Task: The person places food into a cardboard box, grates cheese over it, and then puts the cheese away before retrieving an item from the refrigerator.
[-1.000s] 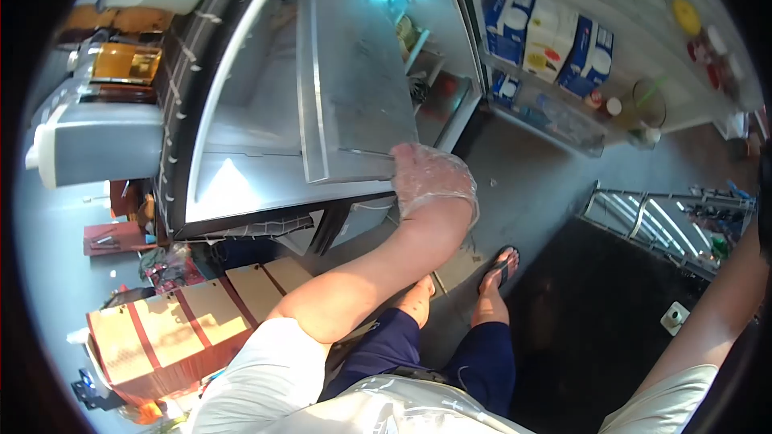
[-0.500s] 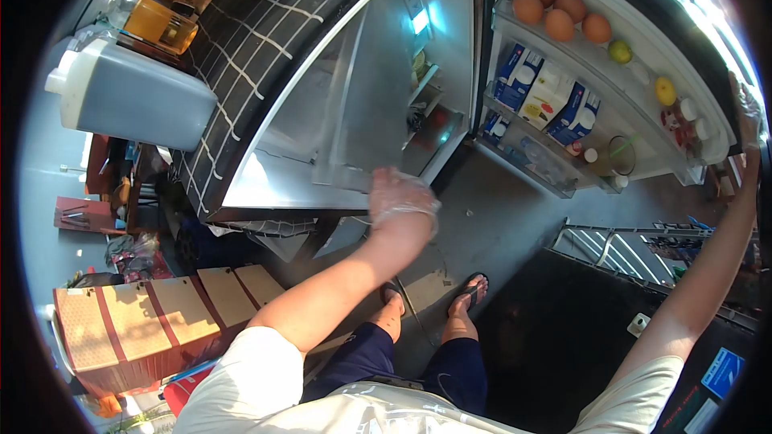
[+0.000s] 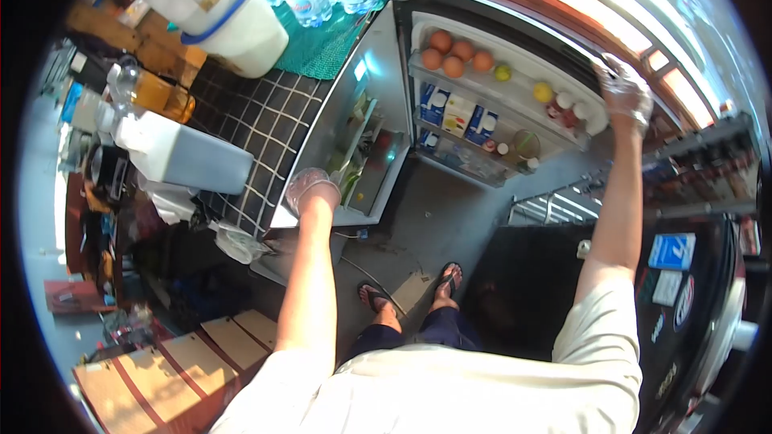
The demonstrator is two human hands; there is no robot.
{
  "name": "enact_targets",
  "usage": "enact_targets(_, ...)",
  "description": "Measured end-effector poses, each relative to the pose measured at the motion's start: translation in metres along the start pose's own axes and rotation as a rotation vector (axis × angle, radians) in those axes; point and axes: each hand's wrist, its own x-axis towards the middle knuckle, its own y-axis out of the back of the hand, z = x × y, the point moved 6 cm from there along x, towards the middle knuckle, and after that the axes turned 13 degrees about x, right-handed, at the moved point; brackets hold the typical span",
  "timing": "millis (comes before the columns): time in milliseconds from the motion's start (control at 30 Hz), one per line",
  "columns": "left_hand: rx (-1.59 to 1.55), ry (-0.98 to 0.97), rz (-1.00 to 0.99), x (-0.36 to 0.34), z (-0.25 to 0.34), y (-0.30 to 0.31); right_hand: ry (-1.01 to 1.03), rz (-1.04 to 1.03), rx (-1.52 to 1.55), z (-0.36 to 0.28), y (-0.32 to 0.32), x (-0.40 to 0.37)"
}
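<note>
Fridge door, white plastic, gripped by gloved right hand; left hand: grasp unclear.

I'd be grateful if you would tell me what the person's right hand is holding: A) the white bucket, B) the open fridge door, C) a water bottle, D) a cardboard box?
B: the gloved right hand grips the top outer corner of the fridge door, just beyond the shelf of eggs.
</note>
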Motion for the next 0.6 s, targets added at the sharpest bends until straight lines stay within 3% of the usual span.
enact_targets(67, -0.068, 0.088, 0.049, 0.001, -0.007, -0.002, 0.157, 0.423, -0.051, -0.037, 0.022, -0.022)
enact_targets(133, -0.061, 0.068, -0.003, -0.005, -0.009, 0.011, -0.287, 0.078, 0.444, -0.117, 0.041, -0.042)
enact_targets(167, -0.09, 0.103, -0.049, -0.009, -0.012, 0.013, 0.261, 0.169, -0.076, -0.135, -0.028, -0.079)
enact_targets(200, -0.116, 0.138, -0.095, -0.012, -0.014, 0.016, 0.269, 0.114, 0.469, -0.196, -0.008, -0.078)
enact_targets(233, -0.058, 0.084, -0.159, -0.014, -0.012, 0.023, 0.19, -0.1, 0.457, -0.236, -0.047, -0.091)
enact_targets(267, 0.002, 0.037, -0.223, -0.015, -0.01, 0.027, -0.034, -0.174, 0.805, -0.259, -0.096, -0.105)
enact_targets(300, 0.056, 0.032, -0.225, -0.009, -0.008, 0.02, -0.254, -0.394, 0.909, -0.279, -0.165, -0.122)
enact_targets(333, 0.111, 0.028, -0.233, -0.004, -0.006, 0.009, -0.598, -0.591, 1.204, -0.299, -0.236, -0.136)
enact_targets(400, 0.124, 0.024, -0.225, -0.009, -0.006, 0.013, -0.031, -0.67, 0.584, -0.351, -0.322, -0.113)
enact_targets(467, 0.084, 0.031, -0.185, -0.003, -0.001, 0.019, -1.175, -0.637, 1.423, -0.359, -0.347, -0.107)
enact_targets(500, 0.08, 0.049, -0.174, -0.003, 0.001, 0.024, -1.194, -0.649, 1.428, -0.372, -0.369, -0.104)
enact_targets(567, 0.099, 0.06, -0.176, -0.004, -0.003, 0.013, -0.58, -0.734, 1.154, -0.403, -0.424, -0.082)
enact_targets(600, 0.084, 0.056, -0.006, -0.001, -0.008, -0.002, -0.264, -0.745, 0.996, -0.42, -0.452, -0.065)
